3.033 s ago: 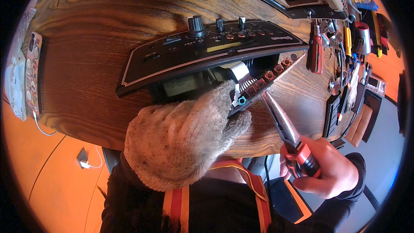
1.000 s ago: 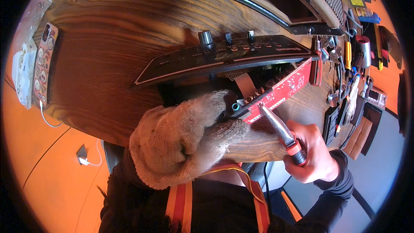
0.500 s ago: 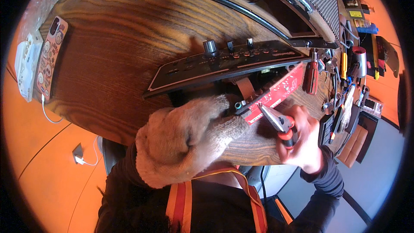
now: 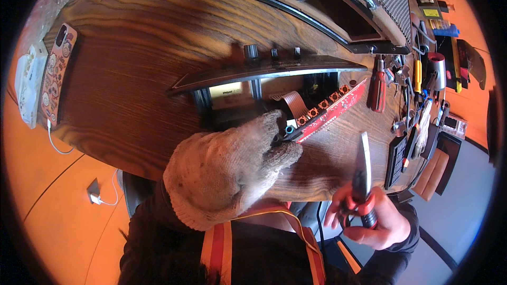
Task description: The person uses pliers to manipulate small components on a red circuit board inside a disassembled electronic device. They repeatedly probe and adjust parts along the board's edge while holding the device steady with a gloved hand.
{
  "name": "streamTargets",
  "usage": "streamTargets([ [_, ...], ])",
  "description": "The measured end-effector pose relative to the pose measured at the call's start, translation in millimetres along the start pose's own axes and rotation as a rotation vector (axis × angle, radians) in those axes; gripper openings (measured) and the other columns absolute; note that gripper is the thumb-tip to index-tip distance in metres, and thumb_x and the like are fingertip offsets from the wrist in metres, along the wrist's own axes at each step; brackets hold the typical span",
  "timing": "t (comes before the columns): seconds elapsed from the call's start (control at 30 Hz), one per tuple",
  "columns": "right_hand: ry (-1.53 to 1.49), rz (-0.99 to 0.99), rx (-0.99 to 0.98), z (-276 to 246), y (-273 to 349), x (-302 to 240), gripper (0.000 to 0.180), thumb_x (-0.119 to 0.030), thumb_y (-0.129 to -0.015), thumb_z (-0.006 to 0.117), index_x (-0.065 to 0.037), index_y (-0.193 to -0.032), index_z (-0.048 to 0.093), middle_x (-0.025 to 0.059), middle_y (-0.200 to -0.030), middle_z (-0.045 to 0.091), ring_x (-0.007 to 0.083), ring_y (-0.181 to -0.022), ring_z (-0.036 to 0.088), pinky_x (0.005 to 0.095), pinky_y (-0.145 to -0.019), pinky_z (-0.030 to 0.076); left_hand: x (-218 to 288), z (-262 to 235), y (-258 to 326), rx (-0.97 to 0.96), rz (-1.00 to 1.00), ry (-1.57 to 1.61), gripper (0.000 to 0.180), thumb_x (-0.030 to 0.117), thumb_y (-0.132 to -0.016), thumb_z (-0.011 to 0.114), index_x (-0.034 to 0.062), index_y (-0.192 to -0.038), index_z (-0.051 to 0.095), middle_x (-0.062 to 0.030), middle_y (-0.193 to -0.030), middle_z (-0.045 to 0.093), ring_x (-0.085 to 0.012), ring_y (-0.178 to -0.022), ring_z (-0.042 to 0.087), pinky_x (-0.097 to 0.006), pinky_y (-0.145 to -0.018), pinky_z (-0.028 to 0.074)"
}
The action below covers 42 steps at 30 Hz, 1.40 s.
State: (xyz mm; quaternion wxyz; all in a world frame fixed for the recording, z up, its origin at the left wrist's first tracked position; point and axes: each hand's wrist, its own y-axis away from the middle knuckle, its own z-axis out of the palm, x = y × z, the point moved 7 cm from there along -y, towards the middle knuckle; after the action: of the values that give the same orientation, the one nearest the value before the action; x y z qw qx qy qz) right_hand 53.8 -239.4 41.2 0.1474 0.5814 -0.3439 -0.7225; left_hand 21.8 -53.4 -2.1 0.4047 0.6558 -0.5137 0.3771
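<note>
My left hand (image 4: 227,171), in a beige knit glove, pinches the near end of a red circuit board (image 4: 330,111) that sticks out from under a black control panel (image 4: 264,69) with knobs. A brown ribbon cable (image 4: 294,104) runs from the board into the panel's housing. My right hand (image 4: 372,221), bare, grips the red handles of long-nose pliers (image 4: 362,171). The pliers point up and stand clear of the board, over the table's near edge.
The wooden table (image 4: 142,58) carries a large speaker cabinet (image 4: 338,5) at the back. A red-handled screwdriver (image 4: 378,87) and several other tools lie at the right. A phone (image 4: 55,76) with a cable lies at the left edge.
My right hand has drawn the pliers back from the circuit board toward the table's near edge. The panel has tipped up further, showing more of the red board.
</note>
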Motion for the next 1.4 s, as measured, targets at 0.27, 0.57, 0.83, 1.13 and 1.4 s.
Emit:
streamTargets([
  [0.27, 0.138, 0.229, -0.019, 2, 5, -2, 0.036, -0.003, -0.073, 0.061, 0.0, -0.107, 0.049, 0.0122, -0.093, 0.059, 0.0217, -0.073, 0.06, 0.0309, -0.067, 0.047, 0, 8, -4, -0.076, 0.086, -0.097, 0.028, 0.023, -0.085, 0.063, 0.0065, -0.107, 0.056, -0.0123, -0.079, 0.066, -0.0269, -0.066, 0.066, -0.036, -0.055, 0.055],
  [0.57, 0.256, 0.192, 0.026, -5, -7, -11, 0.03, -0.005, -0.074, 0.059, -0.002, -0.102, 0.051, 0.0126, -0.067, 0.054, 0.0291, -0.056, 0.057, 0.0345, -0.052, 0.043, -1, 6, -7, -0.149, -0.027, 0.05, 0.027, 0.021, -0.082, 0.064, 0.0092, -0.106, 0.061, -0.0122, -0.071, 0.064, -0.0275, -0.066, 0.065, -0.036, -0.061, 0.051],
  [0.83, 0.271, 0.282, -0.01, -7, -8, -10, 0.038, -0.003, -0.068, 0.059, 0.001, -0.105, 0.051, 0.012, -0.095, 0.063, 0.0201, -0.074, 0.062, 0.0294, -0.069, 0.049, -10, 11, -6, -0.209, -0.107, 0.081, 0.027, 0.024, -0.082, 0.064, 0.0094, -0.104, 0.061, -0.0111, -0.071, 0.064, -0.0282, -0.066, 0.064, -0.038, -0.061, 0.05],
  [1.13, 0.318, 0.323, 0.025, -9, -8, -11, 0.035, -0.002, -0.068, 0.057, 0.001, -0.102, 0.05, 0.0108, -0.089, 0.063, 0.0192, -0.07, 0.063, 0.0291, -0.066, 0.049, -6, 9, -7, -0.182, -0.096, 0.059, 0.026, 0.021, -0.081, 0.066, 0.0084, -0.103, 0.061, -0.0103, -0.073, 0.065, -0.0276, -0.065, 0.064, -0.037, -0.06, 0.05],
  [1.4, 0.074, 0.265, -0.06, -10, -5, -7, 0.024, -0.006, -0.073, 0.061, 0.002, -0.094, 0.053, 0.0097, -0.082, 0.064, 0.0162, -0.071, 0.062, 0.0248, -0.065, 0.048, 2, 7, -6, -0.093, 0.139, -0.118, 0.027, 0.029, -0.088, 0.06, 0.006, -0.102, 0.057, -0.0112, -0.072, 0.065, -0.0221, -0.058, 0.065, -0.034, -0.047, 0.053],
])
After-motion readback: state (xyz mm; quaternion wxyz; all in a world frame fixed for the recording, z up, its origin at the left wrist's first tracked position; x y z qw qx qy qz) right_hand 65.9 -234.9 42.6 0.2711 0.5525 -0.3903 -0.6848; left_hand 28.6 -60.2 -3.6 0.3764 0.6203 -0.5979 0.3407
